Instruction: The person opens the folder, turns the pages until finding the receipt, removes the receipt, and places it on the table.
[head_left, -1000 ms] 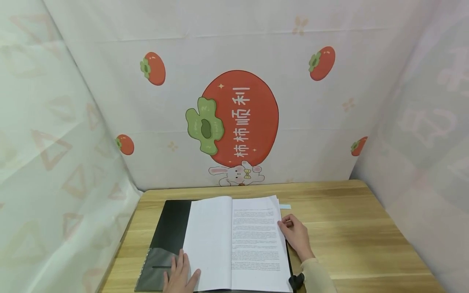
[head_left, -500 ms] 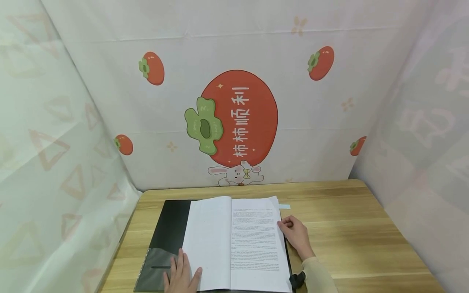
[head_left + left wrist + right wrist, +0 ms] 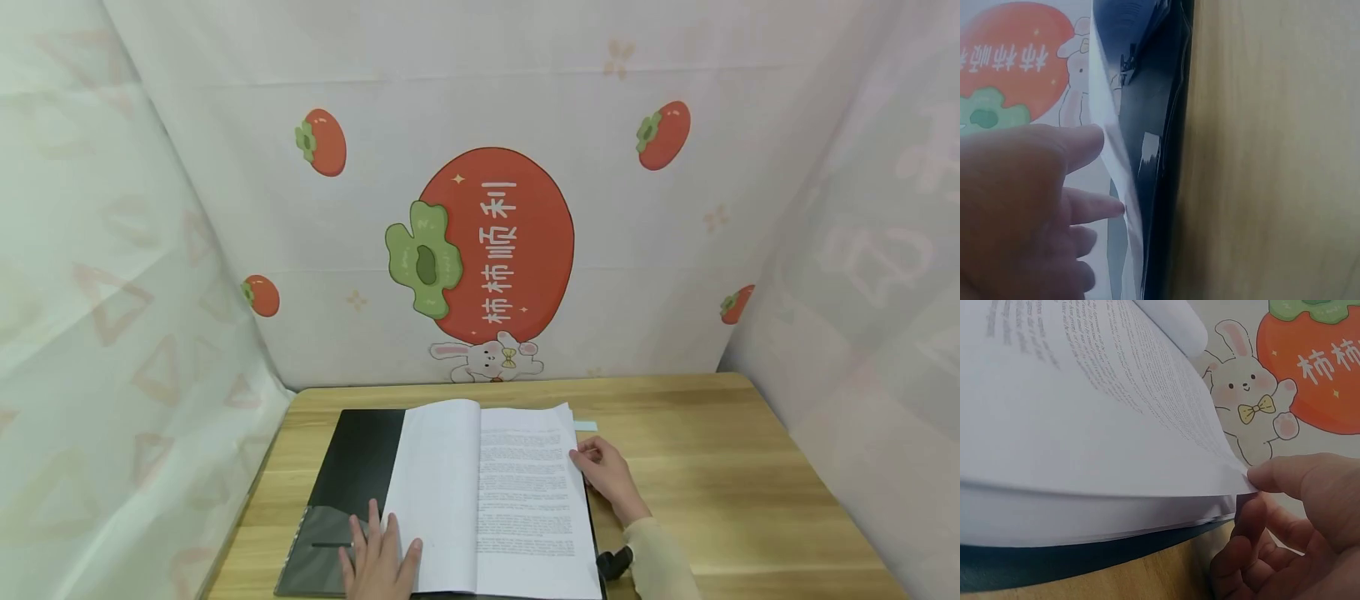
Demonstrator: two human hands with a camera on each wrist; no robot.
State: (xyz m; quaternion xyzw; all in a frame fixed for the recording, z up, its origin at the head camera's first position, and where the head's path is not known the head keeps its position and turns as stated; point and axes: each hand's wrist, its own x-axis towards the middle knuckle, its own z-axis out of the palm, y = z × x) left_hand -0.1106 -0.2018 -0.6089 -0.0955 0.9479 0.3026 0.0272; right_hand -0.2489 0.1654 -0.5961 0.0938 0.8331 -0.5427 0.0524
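Note:
A black folder (image 3: pixel 363 450) lies open on the table, with a thick set of paper sheets turned both ways in it. The left-hand page (image 3: pixel 438 492) is blank; rows of print cover the right-hand page (image 3: pixel 525 500). Spread fingers of my left hand (image 3: pixel 377 562) rest over the lower outer edge of the blank page and the folder's clear pocket (image 3: pixel 322 567). At the outer edge of the printed page, my right hand (image 3: pixel 609 477) pinches paper between thumb and index finger. In the right wrist view, that sheet (image 3: pixel 1116 450) bows up above the sheets beneath.
A pale blue tab (image 3: pixel 586 426) sticks out at the folder's upper right. The wooden table (image 3: pixel 750 500) extends to the right. White printed cloth (image 3: pixel 600 250) hangs behind and at both sides. The left wrist view shows a clip (image 3: pixel 1127 65) inside the folder.
My left hand has shifted a little to the right and up, its fingers more spread. The blank page's outer edge has moved slightly right. My right hand keeps its pinch at the page edge.

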